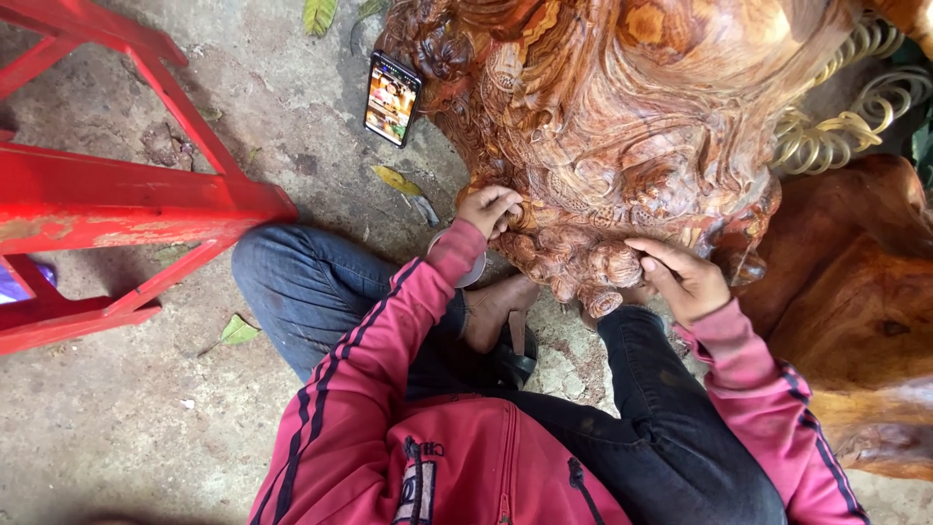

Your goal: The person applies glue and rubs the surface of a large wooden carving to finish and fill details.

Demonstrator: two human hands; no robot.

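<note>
Wood: we're on the large reddish-brown carved wooden sculpture (pixel 622 126), both hands at its lower carved edge.
Left hand: our left hand (pixel 489 211) is curled into a loose fist, knuckles pressed on the carving's lower left edge. Can't tell if anything is pinched inside the fingers.
Right hand: our right hand (pixel 683 277) is flat and relaxed, nothing grasped, fingertips (pixel 637 246) touching the knobbly carved detail at the bottom right of the sculpture.
Between hands: rounded carved lumps of the same wood, hanging just over our knees.
Below left hand: small round grey lid-like disc (pixel 473 272) just under the wrist, partly hidden by the pink sleeve; bare foot in a dark sandal (pixel 505 326) near it.
Up-left of left hand: black smartphone with lit screen (pixel 391 98), leaning against the sculpture, well apart from the hand.
Far left of left hand: red painted metal frame (pixel 117 194) on the concrete floor (pixel 146 428).
Right of right hand: smooth brown uncarved wood block (pixel 855 311), just beside the wrist.
Above right hand: pale coiled yellow spiral hose (pixel 846 117), behind the sculpture.
</note>
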